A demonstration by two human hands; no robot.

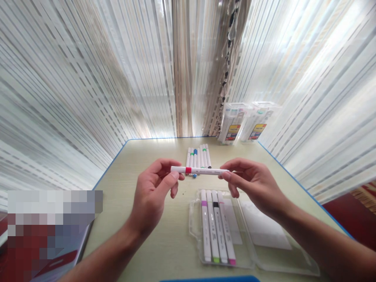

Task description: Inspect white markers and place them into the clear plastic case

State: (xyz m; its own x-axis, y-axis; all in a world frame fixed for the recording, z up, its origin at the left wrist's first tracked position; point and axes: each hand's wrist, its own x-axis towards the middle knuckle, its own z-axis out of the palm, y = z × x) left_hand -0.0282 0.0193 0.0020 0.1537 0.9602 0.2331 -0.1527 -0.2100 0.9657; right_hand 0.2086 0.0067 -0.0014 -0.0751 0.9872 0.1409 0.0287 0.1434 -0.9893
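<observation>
I hold a white marker with a red band (199, 170) level above the table, one end in each hand. My left hand (154, 192) pinches its left end between thumb and fingers. My right hand (252, 182) pinches its right end. Below the marker lies an open clear plastic case (252, 250) with several white markers (217, 227) side by side in its left half. Beyond my hands, a row of several loose white markers (198, 157) lies on the table.
The pale wooden table (164, 243) has a blue edge. Two clear marker boxes (246, 123) stand upright at the back right against striped curtains. A blurred patch and a dark book-like thing (58, 250) sit at the left edge.
</observation>
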